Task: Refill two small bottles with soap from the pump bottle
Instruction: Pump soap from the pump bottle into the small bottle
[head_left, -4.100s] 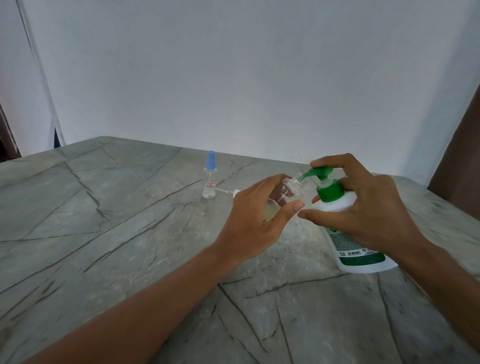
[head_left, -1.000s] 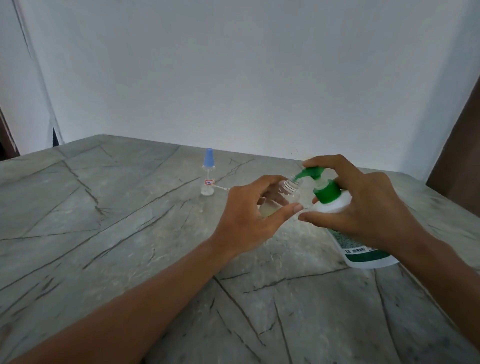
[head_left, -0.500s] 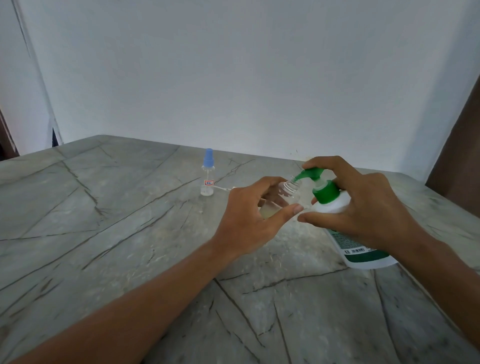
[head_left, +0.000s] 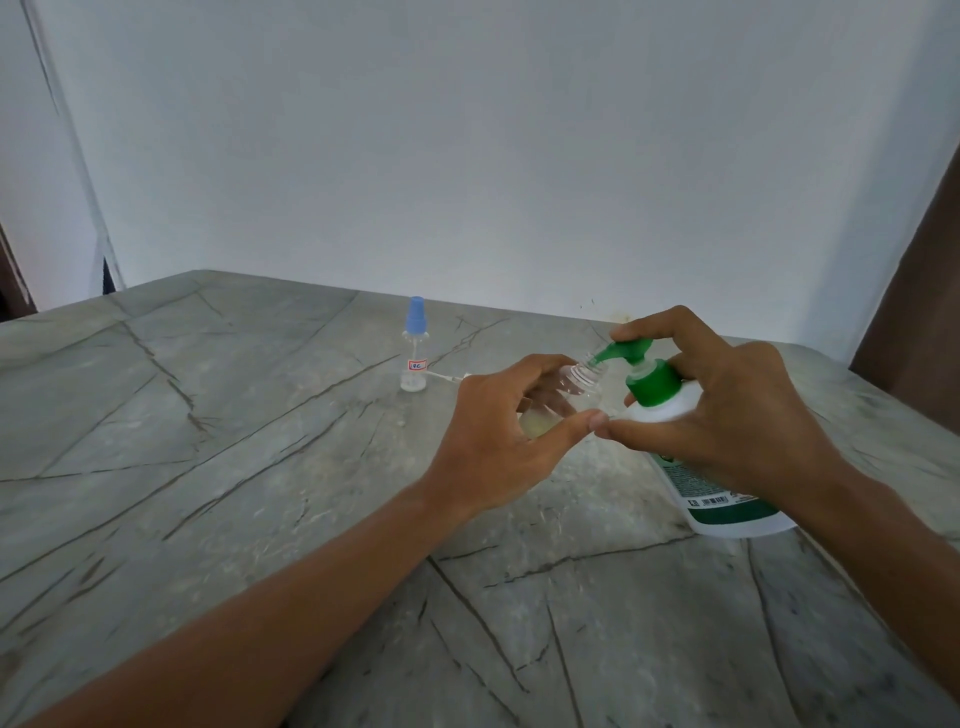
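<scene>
Grey veined stone makes up the tabletop (head_left: 208, 441), and three bottles are on or over it: one pump bottle and two small clear ones. One white pump bottle (head_left: 727, 514) with a green pump stands at the right, leaning left toward the middle. The right hand (head_left: 727, 415) grips its neck, fingers (head_left: 670, 325) curled over it with the index finger lying on top of the green pump head (head_left: 631, 349). The left hand (head_left: 498, 447) holds the first small bottle (head_left: 576, 395) tilted in the air just left of the pump, fingers and thumb clamped round its body. Its open threaded mouth sits right at the tip of the green spout, and a little pale yellowish liquid lies in its lower end. The second small bottle (head_left: 414, 353), capped in blue and bearing a small label, stands upright farther back and to the left, well apart from both hands. One thin white piece (head_left: 449, 378) lies on the stone just right of it. Against the frame half a second earlier nothing has visibly shifted: both grips, the tilt of the held bottle and the far bottle's spot all match
</scene>
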